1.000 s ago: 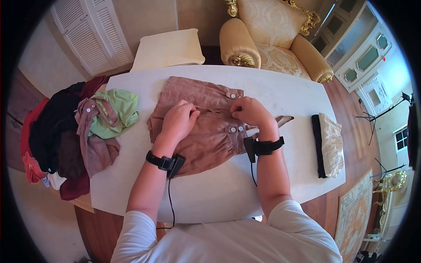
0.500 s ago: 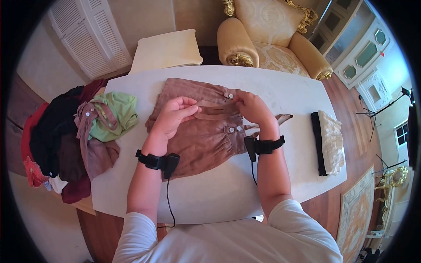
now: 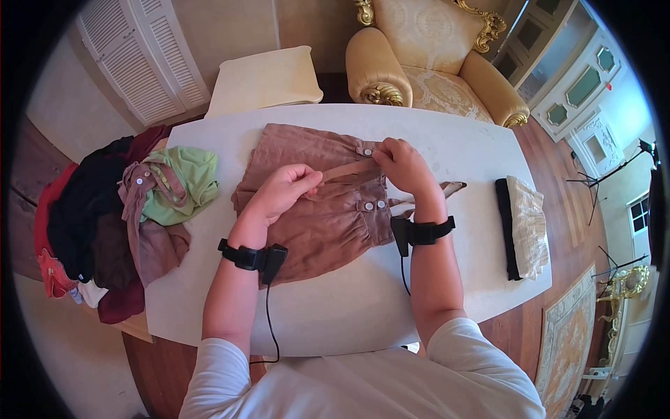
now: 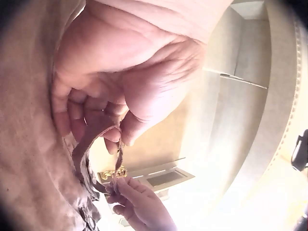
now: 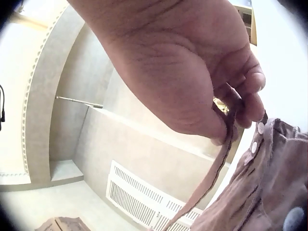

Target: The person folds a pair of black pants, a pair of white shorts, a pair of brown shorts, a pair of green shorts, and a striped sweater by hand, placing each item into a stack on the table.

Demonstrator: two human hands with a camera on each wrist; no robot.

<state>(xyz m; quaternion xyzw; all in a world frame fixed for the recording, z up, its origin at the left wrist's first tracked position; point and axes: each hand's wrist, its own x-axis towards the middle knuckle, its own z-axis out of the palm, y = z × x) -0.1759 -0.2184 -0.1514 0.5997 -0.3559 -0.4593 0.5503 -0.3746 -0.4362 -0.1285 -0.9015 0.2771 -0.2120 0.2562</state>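
Note:
A brown garment (image 3: 307, 237) with white buttons lies spread on the white table. My left hand (image 3: 283, 192) pinches one end of a brown fabric strap (image 3: 349, 170) between thumb and fingers, over the garment's middle. At the strap's other end, beside the buttoned band, my right hand (image 3: 405, 166) grips it between thumb and fingertips. The strap (image 5: 207, 178) stretches between both hands in the right wrist view. In the left wrist view it makes a loop near the left fingertips. A second strap (image 3: 455, 188) pokes out past my right wrist.
On the left, a heap of clothes (image 3: 91, 209) includes a green piece (image 3: 199, 174) with a brown buttoned one. Folded black (image 3: 507, 230) and cream (image 3: 527, 227) garments lie at the table's right. Beyond the far edge stand a small cream table (image 3: 269, 77) and an armchair (image 3: 440, 56).
Both hands have lifted the strap off the garment and drawn it out between them. My left hand turned palm inward, then shifted slightly right and down; my right rose slightly.

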